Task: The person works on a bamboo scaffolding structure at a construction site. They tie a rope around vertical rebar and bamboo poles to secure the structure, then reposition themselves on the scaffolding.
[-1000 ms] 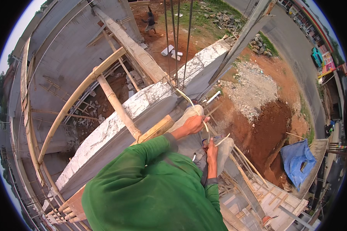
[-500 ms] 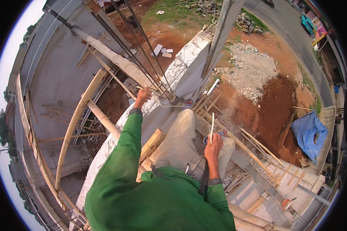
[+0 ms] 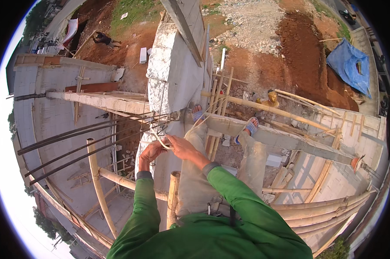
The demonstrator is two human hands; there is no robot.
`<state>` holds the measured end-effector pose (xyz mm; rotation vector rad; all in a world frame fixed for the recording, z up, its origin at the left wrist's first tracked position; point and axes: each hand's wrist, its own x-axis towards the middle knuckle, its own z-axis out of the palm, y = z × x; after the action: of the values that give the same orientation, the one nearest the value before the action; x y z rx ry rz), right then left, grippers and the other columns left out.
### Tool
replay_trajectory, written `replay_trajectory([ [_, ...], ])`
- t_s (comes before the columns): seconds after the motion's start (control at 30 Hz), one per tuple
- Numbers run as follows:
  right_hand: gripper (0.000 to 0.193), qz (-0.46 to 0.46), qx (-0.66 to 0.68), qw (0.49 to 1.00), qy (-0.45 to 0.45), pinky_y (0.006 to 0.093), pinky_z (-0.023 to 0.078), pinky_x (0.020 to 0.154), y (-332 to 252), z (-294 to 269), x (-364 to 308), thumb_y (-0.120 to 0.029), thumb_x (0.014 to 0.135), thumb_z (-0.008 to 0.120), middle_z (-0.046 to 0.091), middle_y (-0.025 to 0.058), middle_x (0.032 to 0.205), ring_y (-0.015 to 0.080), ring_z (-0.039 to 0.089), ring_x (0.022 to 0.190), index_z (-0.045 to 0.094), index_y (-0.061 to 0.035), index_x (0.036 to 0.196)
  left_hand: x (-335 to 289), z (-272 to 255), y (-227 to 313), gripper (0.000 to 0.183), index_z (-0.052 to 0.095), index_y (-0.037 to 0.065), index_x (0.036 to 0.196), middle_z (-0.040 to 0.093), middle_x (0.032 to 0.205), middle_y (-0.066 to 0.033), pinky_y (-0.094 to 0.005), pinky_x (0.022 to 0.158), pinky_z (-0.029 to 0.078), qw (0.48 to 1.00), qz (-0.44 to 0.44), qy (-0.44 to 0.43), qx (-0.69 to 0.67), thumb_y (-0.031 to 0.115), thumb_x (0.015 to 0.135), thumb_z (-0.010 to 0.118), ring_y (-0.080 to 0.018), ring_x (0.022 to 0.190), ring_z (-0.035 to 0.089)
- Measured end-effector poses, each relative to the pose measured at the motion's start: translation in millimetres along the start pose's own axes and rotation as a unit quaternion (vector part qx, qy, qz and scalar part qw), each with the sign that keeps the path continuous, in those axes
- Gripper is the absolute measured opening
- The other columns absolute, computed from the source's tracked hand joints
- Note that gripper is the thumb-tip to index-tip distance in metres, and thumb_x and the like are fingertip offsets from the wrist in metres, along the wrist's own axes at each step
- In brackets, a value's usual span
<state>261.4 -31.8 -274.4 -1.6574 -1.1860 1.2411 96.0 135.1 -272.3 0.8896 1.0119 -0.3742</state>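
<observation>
- Two hands meet at the near end of the steel rods [image 3: 95,138], high on a concrete wall [image 3: 173,64] seen from above.
- Left hand [image 3: 151,152]: fingers curled under, closed around the pale wire [image 3: 160,141] just below the rod ends; green sleeve runs back toward the lower edge.
- Right hand [image 3: 183,149]: just right of the rod ends, fingers pinched on the same pale wire, which loops away up and to the right past the knee.
- The two hands sit just beside each other, the wire bent between them; whether the knuckles touch cannot be told.
- Steel rods: several dark bars lying close together, running from the hands out to the left, with a square wire tie [image 3: 160,114] around them near the hands.
- Wire location: at the rod ends, on the near edge of the concrete wall.
- Bamboo pole [image 3: 173,194]: upright, directly below the rod ends, between the two forearms.
- Legs in pale trousers stretch out right of the rods; sandalled foot [image 3: 249,127] rests on a concrete ledge.
- Long bamboo rail [image 3: 281,113] crosses well right of the rods.
- Blue tarp [image 3: 350,64] on red soil far right of the rods, on the ground.
- Another person [image 3: 103,39] stands on the ground far beyond the rods.
</observation>
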Motion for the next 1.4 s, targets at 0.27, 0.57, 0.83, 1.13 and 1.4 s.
replay_trajectory([
  [0.27, 0.02, 0.042, -0.041, 0.998, 0.025, 0.0569, 0.049, 0.087, 36.2, -37.4, -56.7, -0.024, 0.108, 0.056, 0.071, 0.0217, 0.101, 0.0436, 0.067, 0.101, 0.056, -0.0036, 0.111, -49.2, -21.6, 30.2, 0.057, 0.055, -0.002, 0.148, 0.076, 0.121, -0.0191, -0.0343, 0.085, 0.062, 0.991, 0.026, 0.018, -0.128, 0.042, 0.112, 0.054, -0.0228, 0.098, 0.076],
  [0.57, 0.016, 0.198, -0.033, 0.934, 0.296, 0.0565, 0.048, 0.078, 67.2, -77.8, -192.3, -0.014, 0.107, 0.059, 0.067, 0.0263, 0.09, 0.0492, 0.065, 0.091, 0.056, 0.0011, 0.102, -92.7, 26.6, 17.3, 0.042, 0.066, 0.001, 0.13, 0.073, 0.118, -0.0155, -0.0391, 0.092, 0.053, 0.755, 0.26, 0.582, 0.156, 0.037, 0.11, 0.055, -0.0284, 0.103, 0.07],
  [0.83, 0.025, 0.118, -0.127, 0.969, 0.175, 0.0553, 0.05, 0.074, -15.0, -13.4, -220.8, -0.028, 0.108, 0.058, 0.069, 0.0276, 0.095, 0.0523, 0.067, 0.093, 0.054, -0.0038, 0.114, -116.1, 260.4, -91.1, 0.057, 0.054, 0.004, 0.145, 0.055, 0.144, -0.0161, -0.0442, 0.112, 0.046, 0.875, 0.417, 0.126, 0.213, 0.047, 0.109, 0.059, -0.0297, 0.13, 0.056],
  [1.13, 0.05, 0.048, -0.039, 0.98, 0.19, 0.0539, 0.053, 0.091, -14.1, 5.4, -251.3, -0.029, 0.105, 0.06, 0.069, 0.033, 0.122, 0.0512, 0.065, 0.119, 0.055, 0.0026, 0.143, -57.8, 262.4, -115.7, 0.046, 0.063, 0.001, 0.12, 0.071, 0.107, -0.0094, -0.0361, 0.096, 0.051, 0.932, 0.358, 0.007, 0.049, 0.045, 0.113, 0.052, -0.019, 0.105, 0.064],
  [1.4, 0.053, 0.07, 0.001, 0.971, 0.228, 0.0481, 0.051, 0.101, 33.1, 3.4, -248.0, -0.037, 0.105, 0.061, 0.066, 0.0289, 0.137, 0.0453, 0.062, 0.133, 0.062, 0.0003, 0.143, -34.1, 286.5, -119.7, 0.038, 0.063, 0.001, 0.113, 0.075, 0.102, -0.0122, -0.0371, 0.093, 0.055, 0.927, 0.37, -0.028, -0.055, 0.037, 0.114, 0.053, -0.0215, 0.098, 0.07],
])
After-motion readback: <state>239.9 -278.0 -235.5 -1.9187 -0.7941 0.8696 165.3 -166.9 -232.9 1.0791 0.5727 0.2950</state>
